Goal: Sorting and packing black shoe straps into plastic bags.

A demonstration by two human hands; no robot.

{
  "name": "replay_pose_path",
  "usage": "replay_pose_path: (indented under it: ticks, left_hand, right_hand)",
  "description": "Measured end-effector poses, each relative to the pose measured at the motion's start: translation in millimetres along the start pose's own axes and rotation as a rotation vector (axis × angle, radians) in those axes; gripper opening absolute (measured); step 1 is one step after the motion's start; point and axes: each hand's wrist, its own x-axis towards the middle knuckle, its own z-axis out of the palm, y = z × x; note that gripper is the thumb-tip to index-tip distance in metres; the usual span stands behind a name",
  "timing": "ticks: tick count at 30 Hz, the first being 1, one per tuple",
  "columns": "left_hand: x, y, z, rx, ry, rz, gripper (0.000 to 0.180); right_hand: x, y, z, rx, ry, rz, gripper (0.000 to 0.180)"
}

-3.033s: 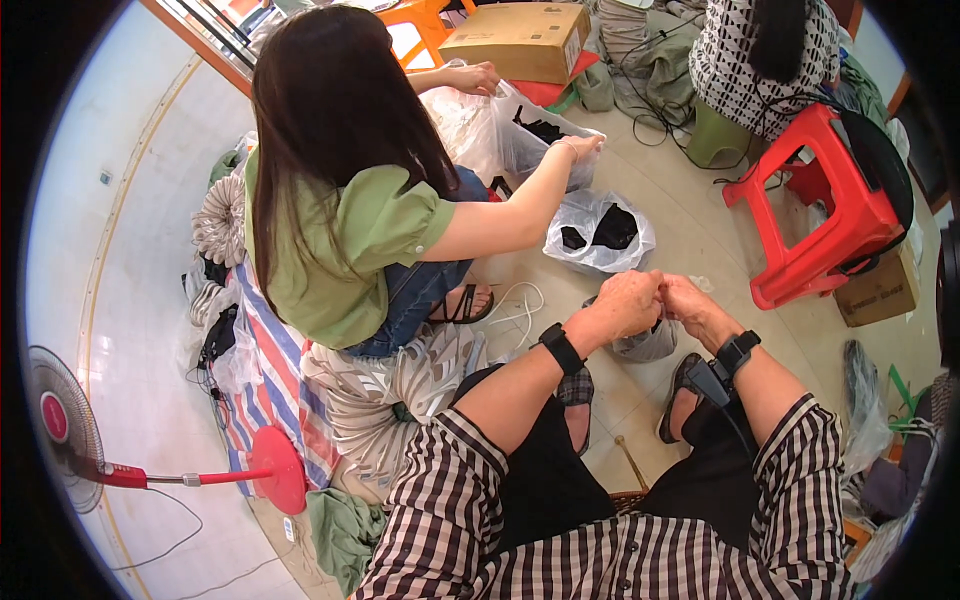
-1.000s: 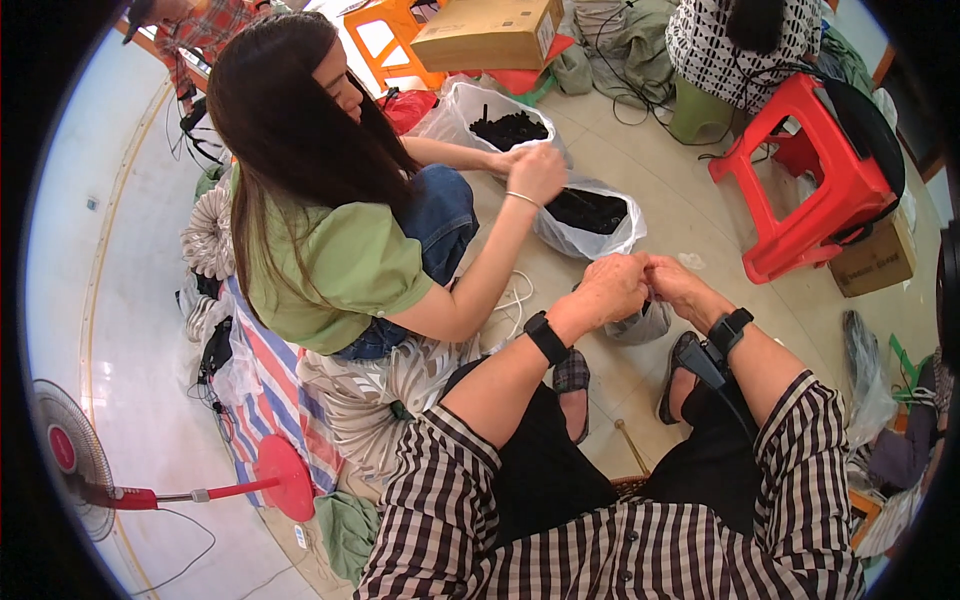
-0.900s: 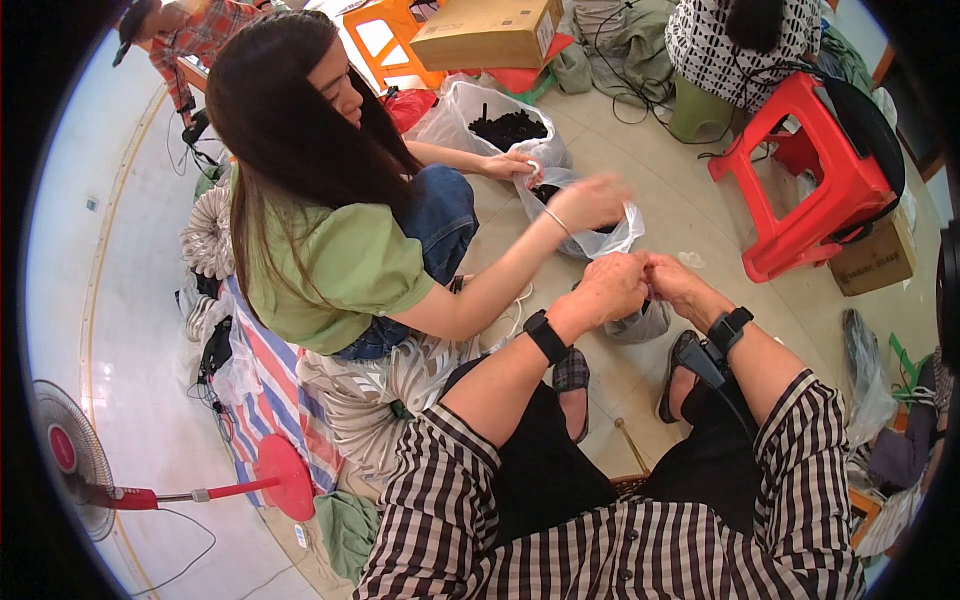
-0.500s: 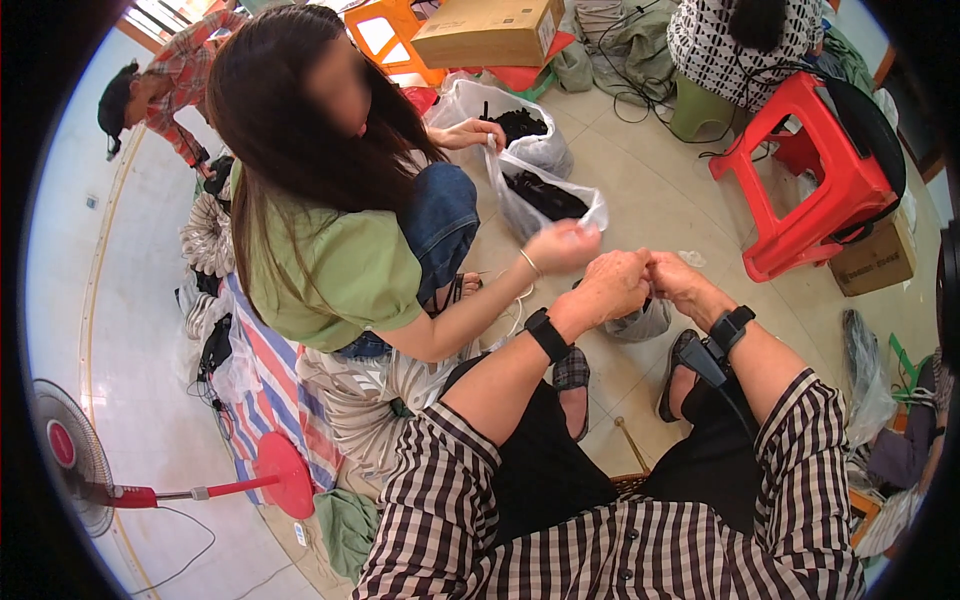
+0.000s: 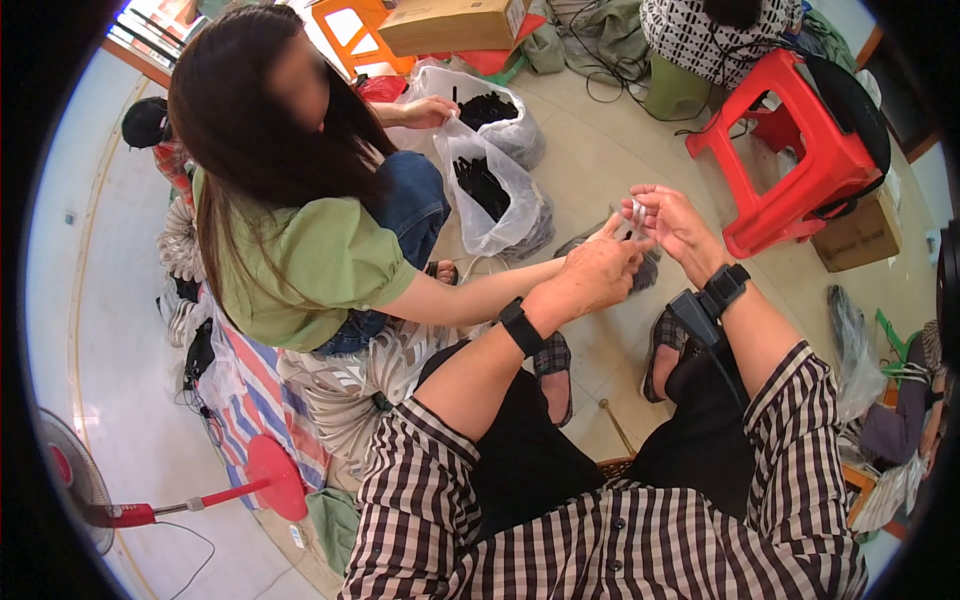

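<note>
My left hand (image 5: 598, 275) is in the middle, fingers bent together and pointing right; anything in them is hidden or too small to name. My right hand (image 5: 672, 222), palm partly up, pinches a small whitish, shiny thing (image 5: 638, 212) I cannot make out. Between my hands, a co-worker's hand (image 5: 608, 236) reaches in behind my left one, its fingertips partly covered. Below them on the floor lies a clear plastic bag (image 5: 645, 277) with dark contents, half hidden. The co-worker's other hand (image 5: 430, 112) grips the rim of a white plastic bag (image 5: 496, 238) of black pieces.
Behind that bag stands a second bag (image 5: 525, 140) of black pieces. A red plastic stool (image 5: 735, 165) and a cardboard box (image 5: 858, 235) are at the right. The co-worker in green (image 5: 300, 255) crouches at my left, with a fan (image 5: 270, 477) nearby. My shoes flank a thin stick (image 5: 618, 428).
The co-worker's near hand has let go of the white bag and moved right to my hands. My hands have parted slightly, the right rising. The view has shifted.
</note>
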Motion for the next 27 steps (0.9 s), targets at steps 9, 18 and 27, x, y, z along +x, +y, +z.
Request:
replay_pose_path:
  ticks: [9, 18, 27]
  left_hand:
    - [-4.4, 6.4, 16.7, -0.022, -0.032, 0.031, 0.025]
    - [4.9, -12.3, 22.8, 0.086, 0.145, -0.019, 0.031]
    - [-8.9, 22.4, 26.0, 0.043, -0.243, 0.058, 0.036]
  right_hand:
    - [9.7, 6.6, -20.1, 0.063, 0.149, 0.122, 0.024]
    - [5.4, -47.3, -17.8, 0.300, 0.033, -0.121, 0.010]
    - [-7.0, -45.3, -38.0, 0.345, 0.089, -0.004, 0.015]
